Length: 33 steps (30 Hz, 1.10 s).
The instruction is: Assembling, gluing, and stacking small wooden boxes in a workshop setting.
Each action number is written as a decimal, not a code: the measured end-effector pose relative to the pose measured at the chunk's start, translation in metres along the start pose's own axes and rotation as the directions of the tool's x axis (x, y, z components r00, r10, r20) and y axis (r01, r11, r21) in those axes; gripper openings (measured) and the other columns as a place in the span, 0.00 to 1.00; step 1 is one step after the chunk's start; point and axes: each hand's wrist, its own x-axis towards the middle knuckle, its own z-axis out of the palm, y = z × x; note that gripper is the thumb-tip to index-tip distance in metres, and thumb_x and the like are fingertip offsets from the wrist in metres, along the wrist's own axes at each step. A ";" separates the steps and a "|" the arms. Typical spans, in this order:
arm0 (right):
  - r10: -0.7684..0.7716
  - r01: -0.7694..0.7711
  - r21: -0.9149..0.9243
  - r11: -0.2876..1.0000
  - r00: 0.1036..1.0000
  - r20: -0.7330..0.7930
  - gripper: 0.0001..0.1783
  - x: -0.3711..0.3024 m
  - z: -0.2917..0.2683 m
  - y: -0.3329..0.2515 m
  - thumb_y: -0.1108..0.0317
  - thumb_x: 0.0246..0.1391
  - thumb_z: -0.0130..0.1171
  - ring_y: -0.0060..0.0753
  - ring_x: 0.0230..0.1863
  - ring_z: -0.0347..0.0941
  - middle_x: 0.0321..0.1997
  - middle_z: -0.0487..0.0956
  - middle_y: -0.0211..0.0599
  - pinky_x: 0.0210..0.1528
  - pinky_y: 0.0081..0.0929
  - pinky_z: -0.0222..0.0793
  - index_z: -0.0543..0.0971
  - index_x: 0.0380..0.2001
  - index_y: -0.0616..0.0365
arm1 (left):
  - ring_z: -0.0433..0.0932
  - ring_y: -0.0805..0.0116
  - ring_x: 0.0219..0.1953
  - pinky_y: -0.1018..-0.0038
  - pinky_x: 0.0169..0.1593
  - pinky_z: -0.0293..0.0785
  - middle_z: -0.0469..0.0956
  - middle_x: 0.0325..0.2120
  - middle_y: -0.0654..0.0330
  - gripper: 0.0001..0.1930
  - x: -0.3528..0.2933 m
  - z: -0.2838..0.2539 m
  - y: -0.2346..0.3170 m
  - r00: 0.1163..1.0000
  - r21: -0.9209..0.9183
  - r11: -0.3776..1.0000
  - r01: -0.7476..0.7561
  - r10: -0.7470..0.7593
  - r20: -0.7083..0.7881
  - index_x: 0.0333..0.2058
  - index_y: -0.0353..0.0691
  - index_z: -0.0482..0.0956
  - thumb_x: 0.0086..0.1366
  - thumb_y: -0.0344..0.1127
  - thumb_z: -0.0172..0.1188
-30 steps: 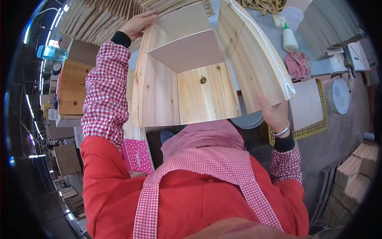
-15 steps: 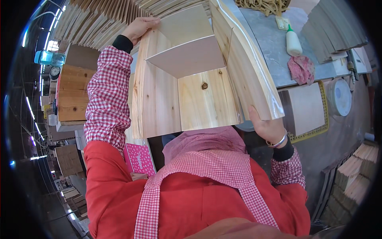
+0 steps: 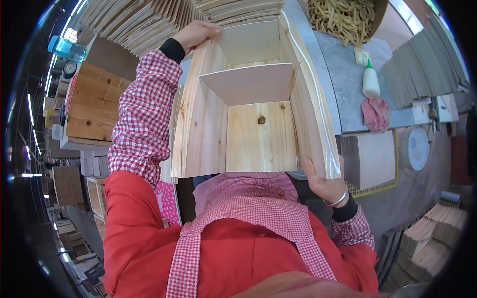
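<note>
A pale wooden box (image 3: 206,134) with knotty side walls lies tilted in front of me, its inside facing up. A thin light divider board (image 3: 251,84) crosses the inside and splits it into two compartments. My left hand (image 3: 196,36) grips the far left corner of the box, fingers closed over the rim. At the near right corner, my right hand (image 3: 325,186) is closed on the end of the right wall; part of its fingers is hidden behind the wood. A glossy clear strip (image 3: 318,109) runs along the outer edge of that wall.
Thin boards (image 3: 164,25) stand in a row beyond the box. A grey table on the right bears a glue bottle (image 3: 370,82), a pink cloth (image 3: 375,114), a container of tan bands (image 3: 343,20) and stacked grey boards (image 3: 422,64). A round lidded bucket (image 3: 416,149) stands nearer.
The box has turned slightly clockwise in view, its near right corner now lower and further left. Both hands keep their hold. The surroundings have shifted too, as my view has turned.
</note>
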 end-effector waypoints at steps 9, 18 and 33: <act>0.041 -0.041 -0.099 0.994 0.999 -0.001 0.31 -0.003 0.010 -0.004 0.77 0.45 0.57 0.49 0.39 0.77 0.42 0.76 0.54 0.42 0.31 0.73 0.64 0.55 0.72 | 0.76 0.78 0.33 0.80 0.39 0.73 0.79 0.34 0.63 0.14 0.006 0.007 -0.001 0.998 0.025 0.998 -0.056 0.056 -0.014 0.45 0.36 0.80 0.63 0.35 0.58; -0.235 0.212 -0.200 0.957 0.967 -0.100 0.10 0.007 0.022 -0.009 0.77 0.45 0.58 0.46 0.27 0.76 0.28 0.76 0.48 0.31 0.31 0.72 0.75 0.34 0.67 | 0.72 0.68 0.44 0.74 0.48 0.70 0.75 0.44 0.55 0.16 0.001 0.006 -0.023 0.977 -0.168 0.962 -0.215 0.211 -0.038 0.46 0.35 0.78 0.62 0.36 0.59; -0.027 0.032 -0.166 0.986 0.999 0.030 0.16 -0.004 0.015 -0.003 0.74 0.52 0.59 0.39 0.40 0.77 0.39 0.78 0.45 0.42 0.32 0.72 0.74 0.45 0.68 | 0.55 0.47 0.66 0.56 0.68 0.42 0.60 0.60 0.36 0.14 -0.127 0.053 0.000 0.406 0.515 0.349 -0.783 0.914 -0.003 0.39 0.40 0.83 0.61 0.42 0.56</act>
